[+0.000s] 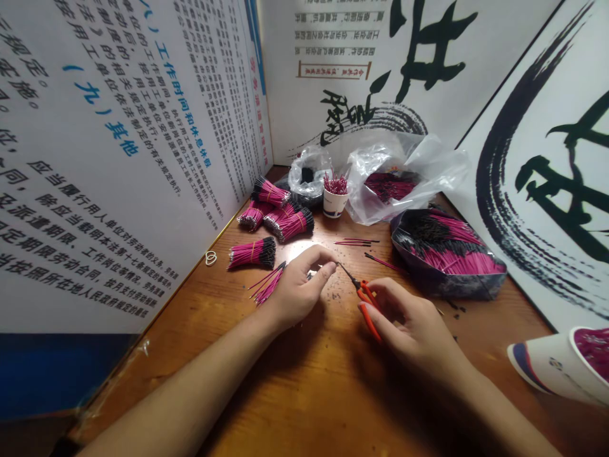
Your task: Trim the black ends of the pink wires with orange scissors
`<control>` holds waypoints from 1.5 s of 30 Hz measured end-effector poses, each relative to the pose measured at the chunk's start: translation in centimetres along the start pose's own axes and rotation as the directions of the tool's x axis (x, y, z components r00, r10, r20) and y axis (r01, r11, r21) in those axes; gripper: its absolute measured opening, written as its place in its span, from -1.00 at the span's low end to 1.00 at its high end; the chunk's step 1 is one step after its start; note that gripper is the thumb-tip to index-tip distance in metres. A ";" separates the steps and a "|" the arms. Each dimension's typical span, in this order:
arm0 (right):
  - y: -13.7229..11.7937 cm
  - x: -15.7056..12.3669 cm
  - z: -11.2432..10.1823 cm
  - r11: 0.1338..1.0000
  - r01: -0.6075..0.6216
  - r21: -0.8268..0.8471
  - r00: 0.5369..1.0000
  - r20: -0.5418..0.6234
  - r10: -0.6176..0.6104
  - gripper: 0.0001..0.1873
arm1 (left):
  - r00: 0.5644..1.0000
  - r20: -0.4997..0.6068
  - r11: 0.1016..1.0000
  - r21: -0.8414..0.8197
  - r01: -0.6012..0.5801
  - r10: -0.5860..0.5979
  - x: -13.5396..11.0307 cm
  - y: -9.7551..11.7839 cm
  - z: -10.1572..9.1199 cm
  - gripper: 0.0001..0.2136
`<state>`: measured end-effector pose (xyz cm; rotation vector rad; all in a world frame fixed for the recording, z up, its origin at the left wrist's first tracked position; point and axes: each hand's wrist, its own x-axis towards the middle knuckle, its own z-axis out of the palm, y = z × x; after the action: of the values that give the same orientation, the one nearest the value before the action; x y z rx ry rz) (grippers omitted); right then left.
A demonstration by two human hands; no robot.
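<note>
My left hand [299, 285] rests on the wooden table [285, 381], thumb and forefinger pinched on something small that I cannot make out, right at the tip of the cutters. My right hand [409, 324] grips small orange-handled cutters [366, 301] whose dark tip points at the left fingertips. A loose fan of pink wires [266, 282] lies just left of my left hand. Tiny dark scraps dot the wood between the hands.
Several tied bundles of pink wires [278, 219] lie at the back left. A paper cup of wires [334, 197], clear plastic bags [394, 174] and a large heap of wires [447, 251] stand behind. Another cup [566, 365] lies at the right edge. Printed boards wall the table.
</note>
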<state>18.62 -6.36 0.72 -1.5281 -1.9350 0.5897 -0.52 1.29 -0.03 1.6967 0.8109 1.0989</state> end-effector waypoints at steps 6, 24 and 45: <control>-0.1 0.0 -0.2 1.000 0.007 -0.010 1.000 0.005 -0.007 -0.81 | 1.000 -0.006 1.000 0.027 -0.012 0.013 0.0 0.0 0.0 -0.90; -0.1 0.1 -0.3 0.999 0.028 -0.044 0.998 -0.057 -0.031 -0.78 | 1.000 0.005 1.000 -0.002 0.010 -0.010 -0.1 0.2 0.0 -0.89; -0.1 0.1 -0.3 0.999 0.020 -0.031 0.999 -0.043 -0.022 -0.80 | 1.000 0.017 0.995 0.095 -0.027 0.025 -0.1 0.2 -0.2 -0.86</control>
<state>18.73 -6.31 1.00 -1.5247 -1.9331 0.5167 -0.73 1.22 0.16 1.7976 0.8447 1.0777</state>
